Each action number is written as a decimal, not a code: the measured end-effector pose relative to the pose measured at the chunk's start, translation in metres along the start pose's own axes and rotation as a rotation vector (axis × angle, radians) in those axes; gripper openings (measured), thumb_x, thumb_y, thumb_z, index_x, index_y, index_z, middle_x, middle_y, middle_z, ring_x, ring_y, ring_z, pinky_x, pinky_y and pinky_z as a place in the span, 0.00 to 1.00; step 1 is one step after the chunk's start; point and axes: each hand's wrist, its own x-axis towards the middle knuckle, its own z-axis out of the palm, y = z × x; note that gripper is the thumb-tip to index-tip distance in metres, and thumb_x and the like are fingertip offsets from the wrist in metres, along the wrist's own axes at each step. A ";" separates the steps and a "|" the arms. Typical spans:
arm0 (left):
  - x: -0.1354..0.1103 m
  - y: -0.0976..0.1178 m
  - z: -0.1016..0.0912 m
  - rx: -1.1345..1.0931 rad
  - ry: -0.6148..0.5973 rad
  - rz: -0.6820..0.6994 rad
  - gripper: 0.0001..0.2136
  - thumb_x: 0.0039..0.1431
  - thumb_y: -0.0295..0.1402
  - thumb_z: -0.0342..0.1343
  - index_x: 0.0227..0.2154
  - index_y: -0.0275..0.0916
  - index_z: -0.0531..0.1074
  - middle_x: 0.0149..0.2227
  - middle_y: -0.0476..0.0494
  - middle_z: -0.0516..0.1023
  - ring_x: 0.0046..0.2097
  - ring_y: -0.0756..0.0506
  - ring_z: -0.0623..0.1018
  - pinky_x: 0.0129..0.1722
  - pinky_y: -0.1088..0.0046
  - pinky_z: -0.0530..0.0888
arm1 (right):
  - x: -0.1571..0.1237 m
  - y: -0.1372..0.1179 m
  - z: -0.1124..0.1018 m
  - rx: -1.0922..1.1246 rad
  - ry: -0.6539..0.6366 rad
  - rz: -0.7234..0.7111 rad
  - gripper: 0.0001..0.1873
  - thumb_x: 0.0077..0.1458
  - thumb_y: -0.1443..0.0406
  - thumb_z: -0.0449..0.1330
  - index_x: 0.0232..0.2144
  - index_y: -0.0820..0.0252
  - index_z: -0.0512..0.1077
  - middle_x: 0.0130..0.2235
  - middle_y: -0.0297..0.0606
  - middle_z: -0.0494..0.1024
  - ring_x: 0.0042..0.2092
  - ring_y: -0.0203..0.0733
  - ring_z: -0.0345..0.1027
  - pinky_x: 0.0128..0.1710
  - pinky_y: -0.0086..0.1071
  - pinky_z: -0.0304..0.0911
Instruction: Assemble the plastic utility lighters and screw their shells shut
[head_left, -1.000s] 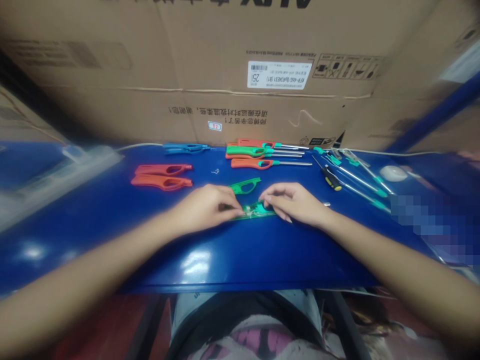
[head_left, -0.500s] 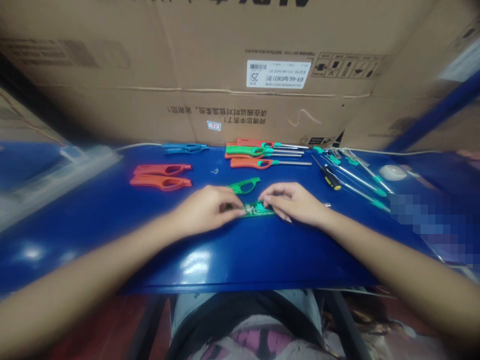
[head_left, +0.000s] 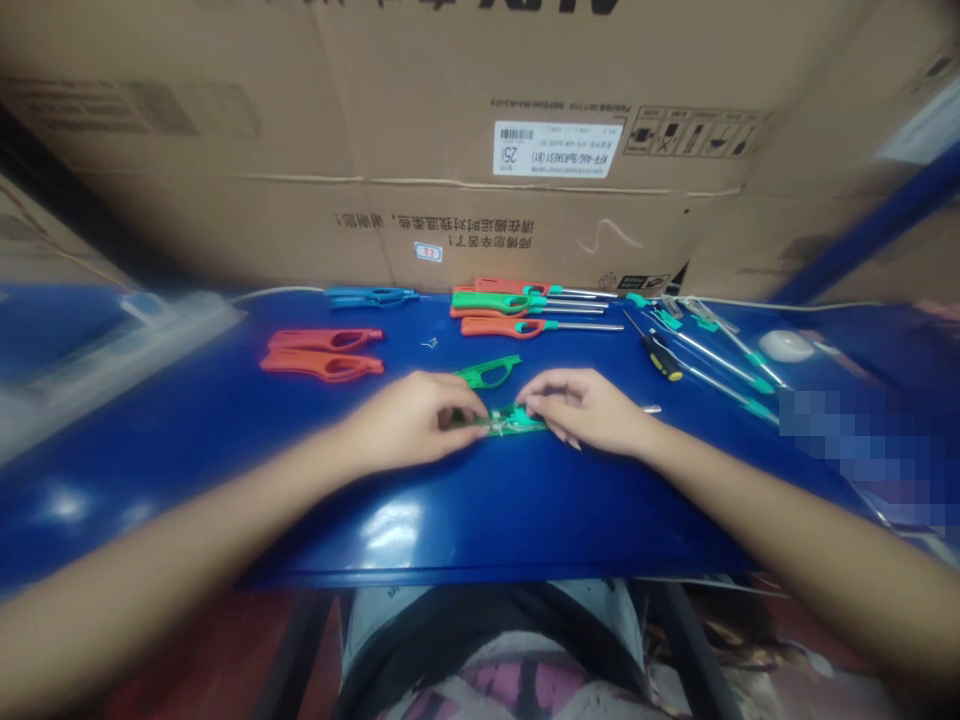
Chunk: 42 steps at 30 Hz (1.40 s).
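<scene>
A green lighter half-shell (head_left: 504,420) with small parts inside lies on the blue table (head_left: 225,430) between my hands. My left hand (head_left: 409,418) pinches its left end, fingers closed on it. My right hand (head_left: 589,408) presses and grips its right end with bent fingers. Just behind them lies a second green shell half (head_left: 490,373), untouched.
Two orange shell halves (head_left: 322,354) lie at the left, a blue one (head_left: 371,296) behind. Several assembled long lighters (head_left: 525,305) sit at the back centre. A black-handled screwdriver (head_left: 664,355) and metal tubes with teal tips (head_left: 720,355) lie at the right. Cardboard boxes (head_left: 450,130) wall the back.
Both hands have stayed on the green shell; my right hand's fingers have shifted slightly left along it. Nothing else has moved.
</scene>
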 end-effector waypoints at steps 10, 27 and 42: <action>0.002 -0.003 0.002 -0.012 -0.011 0.017 0.09 0.62 0.35 0.62 0.41 0.40 0.83 0.36 0.44 0.82 0.34 0.48 0.79 0.35 0.74 0.72 | -0.005 0.014 -0.004 -0.609 0.028 -0.628 0.11 0.63 0.65 0.57 0.45 0.58 0.76 0.44 0.43 0.76 0.39 0.39 0.71 0.39 0.34 0.69; 0.001 -0.002 0.000 -0.064 0.000 -0.070 0.08 0.59 0.30 0.63 0.40 0.40 0.84 0.34 0.45 0.81 0.32 0.49 0.78 0.33 0.75 0.73 | -0.003 0.018 -0.012 -0.747 -0.095 -0.553 0.17 0.62 0.67 0.58 0.54 0.57 0.72 0.50 0.43 0.71 0.42 0.40 0.69 0.41 0.35 0.69; -0.001 -0.002 -0.001 0.009 -0.005 0.021 0.08 0.61 0.30 0.61 0.40 0.39 0.84 0.37 0.43 0.81 0.36 0.47 0.80 0.37 0.73 0.75 | -0.003 0.016 -0.016 -0.667 -0.111 -0.604 0.16 0.62 0.69 0.59 0.52 0.58 0.73 0.46 0.40 0.69 0.34 0.33 0.65 0.35 0.29 0.66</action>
